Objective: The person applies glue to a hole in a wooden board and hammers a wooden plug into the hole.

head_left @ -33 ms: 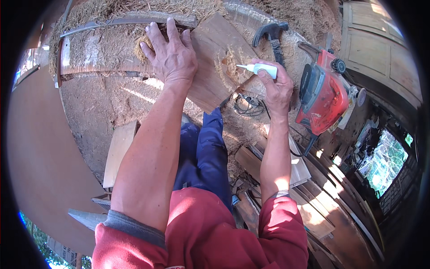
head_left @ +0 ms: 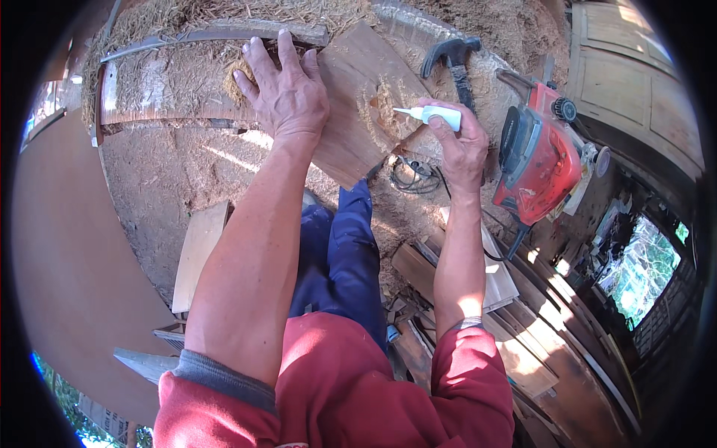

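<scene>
My right hand (head_left: 461, 153) grips a small white glue bottle (head_left: 441, 116). Its thin tapered nozzle points left, over a patch of sawdust (head_left: 388, 112) on a flat brown wooden board (head_left: 347, 138). The board lies at a slant on the workbench. My left hand (head_left: 287, 101) is open, palm down with its fingers spread, at the left side of the board. Its fingertips reach toward a narrow wooden strip (head_left: 224, 32), and a clump of shavings (head_left: 237, 81) sits beside the thumb. What the palm rests on is hidden.
A hammer (head_left: 452, 61) lies beyond my right hand. Farther right stands a red power planer (head_left: 541, 160) with a dark cord. Loose boards (head_left: 515, 328) are piled at the lower right, a coiled cable (head_left: 414, 178) lies below the board, and a large brown panel (head_left: 75, 261) stands at left.
</scene>
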The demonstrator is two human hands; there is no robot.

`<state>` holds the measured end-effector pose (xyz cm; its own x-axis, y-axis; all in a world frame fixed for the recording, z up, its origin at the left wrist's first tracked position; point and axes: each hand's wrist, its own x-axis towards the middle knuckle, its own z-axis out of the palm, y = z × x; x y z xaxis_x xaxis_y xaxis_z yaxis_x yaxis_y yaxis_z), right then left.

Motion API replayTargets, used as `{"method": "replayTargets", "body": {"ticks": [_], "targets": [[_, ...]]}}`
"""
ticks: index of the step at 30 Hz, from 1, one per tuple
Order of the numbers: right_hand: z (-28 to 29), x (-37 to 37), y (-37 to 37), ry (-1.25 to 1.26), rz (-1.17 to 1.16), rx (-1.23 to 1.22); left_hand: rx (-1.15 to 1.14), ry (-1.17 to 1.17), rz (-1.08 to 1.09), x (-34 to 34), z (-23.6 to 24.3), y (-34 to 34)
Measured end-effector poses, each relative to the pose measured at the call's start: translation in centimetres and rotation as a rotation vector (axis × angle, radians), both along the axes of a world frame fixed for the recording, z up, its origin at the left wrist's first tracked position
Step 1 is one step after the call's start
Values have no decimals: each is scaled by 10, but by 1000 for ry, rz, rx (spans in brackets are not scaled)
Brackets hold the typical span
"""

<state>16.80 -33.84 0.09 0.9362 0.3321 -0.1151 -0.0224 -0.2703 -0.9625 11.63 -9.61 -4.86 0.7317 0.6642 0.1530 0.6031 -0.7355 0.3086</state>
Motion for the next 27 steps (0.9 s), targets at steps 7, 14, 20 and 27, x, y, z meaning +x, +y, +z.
{"method": "replayTargets", "body": {"ticks": [7,14,20,27], "targets": [[2,-1,-2,-14,76,-89,-5,7,0,0,1,1],[3,-1,-1,-79,80,-44,-35,-13,-4,0,1,1],[2,-2,3,-18,22,-9,-35,-11,-3,0,2,0],[0,0,7,6,-11,-10,-32,-9,-2,0,2,0]]}}
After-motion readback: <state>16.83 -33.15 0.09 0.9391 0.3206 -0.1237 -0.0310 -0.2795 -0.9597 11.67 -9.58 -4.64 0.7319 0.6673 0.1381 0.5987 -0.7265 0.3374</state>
